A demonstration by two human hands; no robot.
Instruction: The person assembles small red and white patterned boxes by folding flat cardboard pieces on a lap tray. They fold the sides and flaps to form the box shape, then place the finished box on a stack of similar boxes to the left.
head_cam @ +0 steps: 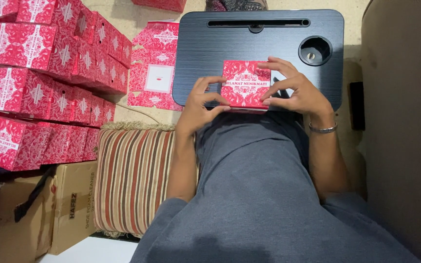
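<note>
A small square red cardboard box with a white ornamental pattern sits on the near edge of a black ribbed lap desk, right in front of the person's grey-clad body. Both hands frame it from either side. The left hand is at the box's left edge: its fingers are curled, with the thumb and fingertips touching the lower left corner and left side, closed lightly against the cardboard rather than wrapped around it. The right hand, with a thin silver bracelet on the wrist, lies against the box's right side; its fingers are spread, some reaching over the upper right corner and others pressing along the right edge and lower right corner. The box thus lies between the two hands, pinched at its sides, with most of its top face uncovered and showing.

The desk has a long slot along its far edge and a round cup recess at its right, well apart from the box. On the floor just left of the desk lies a stack of flat, unfolded red patterned box blanks. Further left stand rows of assembled red patterned boxes, piled several high. Below them is a brown corrugated carton, and beside it a striped cushion with red, brown and cream bands, next to the person's left forearm.
</note>
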